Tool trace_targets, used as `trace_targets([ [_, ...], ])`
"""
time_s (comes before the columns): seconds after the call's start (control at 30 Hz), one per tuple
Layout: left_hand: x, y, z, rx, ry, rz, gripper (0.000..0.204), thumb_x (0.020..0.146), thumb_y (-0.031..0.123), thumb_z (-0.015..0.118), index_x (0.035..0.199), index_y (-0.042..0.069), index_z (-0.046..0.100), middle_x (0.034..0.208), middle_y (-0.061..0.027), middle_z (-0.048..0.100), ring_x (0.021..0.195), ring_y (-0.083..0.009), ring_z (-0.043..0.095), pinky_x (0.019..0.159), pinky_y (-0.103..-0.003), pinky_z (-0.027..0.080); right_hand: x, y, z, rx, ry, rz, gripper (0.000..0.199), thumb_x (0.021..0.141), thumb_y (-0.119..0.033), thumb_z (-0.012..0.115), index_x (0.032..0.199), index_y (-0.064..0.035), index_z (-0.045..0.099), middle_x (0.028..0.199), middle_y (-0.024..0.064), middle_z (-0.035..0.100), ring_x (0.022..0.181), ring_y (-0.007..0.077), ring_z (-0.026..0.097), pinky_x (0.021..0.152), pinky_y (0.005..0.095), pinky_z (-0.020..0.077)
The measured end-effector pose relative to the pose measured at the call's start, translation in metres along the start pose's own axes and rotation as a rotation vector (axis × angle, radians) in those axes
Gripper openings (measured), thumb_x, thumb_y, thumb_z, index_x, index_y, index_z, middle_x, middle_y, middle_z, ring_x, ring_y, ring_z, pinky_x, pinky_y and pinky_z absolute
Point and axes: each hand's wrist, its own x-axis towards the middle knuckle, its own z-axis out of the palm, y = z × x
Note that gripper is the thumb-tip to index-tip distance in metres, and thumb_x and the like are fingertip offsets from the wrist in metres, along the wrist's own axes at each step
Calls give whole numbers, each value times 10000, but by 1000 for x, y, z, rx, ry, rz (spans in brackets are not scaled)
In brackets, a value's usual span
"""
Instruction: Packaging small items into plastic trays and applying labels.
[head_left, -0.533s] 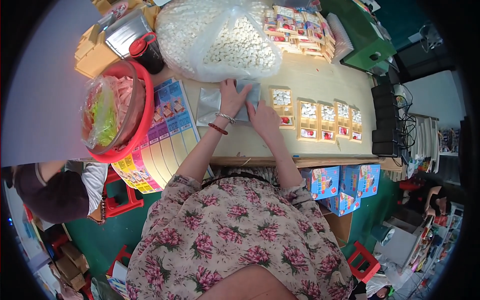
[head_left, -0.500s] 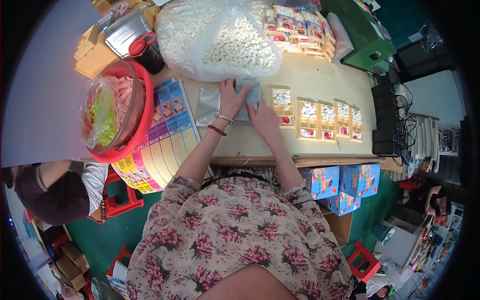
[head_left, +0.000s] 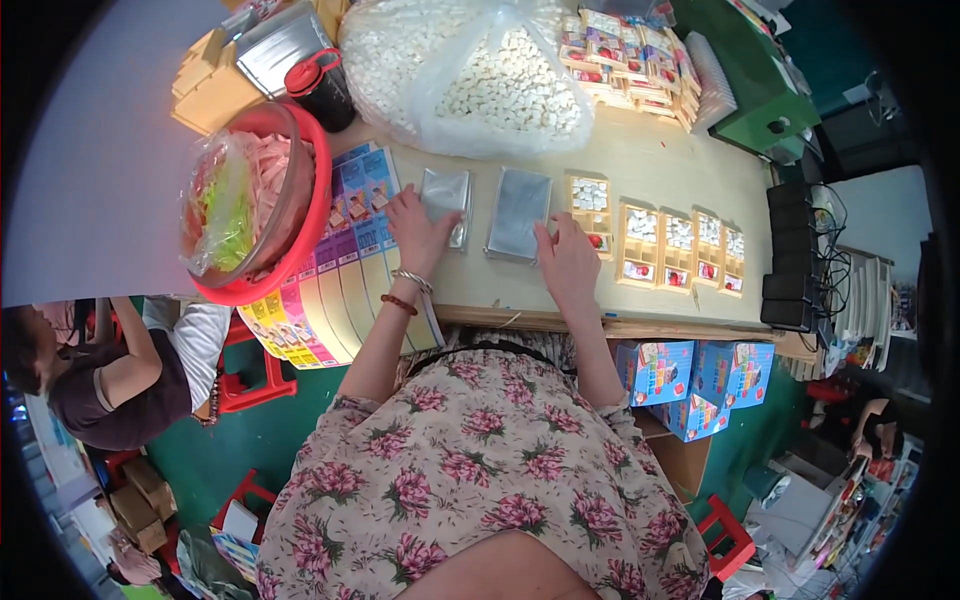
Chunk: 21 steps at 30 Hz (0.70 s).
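Left grip point(head_left: 418, 232) lies flat, fingers apart, on a silvery foil pouch point(head_left: 447, 194); right grip point(head_left: 568, 262) rests open beside another point(head_left: 519, 212), which could slide off the table point(head_left: 640, 170).

Two flat silvery foil pouches point(head_left: 519, 212) lie side by side on the table.

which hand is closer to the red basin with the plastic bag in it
Left. The left hand rests on a silver pouch just right of the red basin; the right hand lies farther right, past a second silver pouch.
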Motion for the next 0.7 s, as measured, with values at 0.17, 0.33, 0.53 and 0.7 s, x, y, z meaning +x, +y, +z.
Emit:
trace_targets([
  [0.17,20,13,-5,212,-264,-18,698,560,429,771,1050,6,510,967,-156,562,932,-326,513,861,-419,361,-5,-6,16,100,111,-157,186,824,-186,568,958,-59,550,836,82,561,754,243,561,648,351,458],
  [0.33,39,-20,2,-45,-414,-99,523,632,388,752,935,6,563,788,-120,611,729,-250,594,683,-326,452,-8,-6,12,17,200,-251,191,813,-156,568,974,-54,554,834,98,542,799,259,545,666,354,460],
  [0.53,11,7,-50,-997,-429,-260,209,864,235,585,866,27,562,752,-22,577,700,-85,565,627,-217,461,-16,-18,6,677,15,27,220,836,-131,597,1013,-12,547,942,76,579,805,142,557,684,267,453],
  [0.7,-14,39,-58,-1324,-599,-454,164,871,203,579,892,42,557,772,-6,583,697,-62,547,643,-191,448,-23,-35,21,1222,-324,197,154,833,-130,625,885,2,565,787,13,603,702,55,530,604,201,420],
])
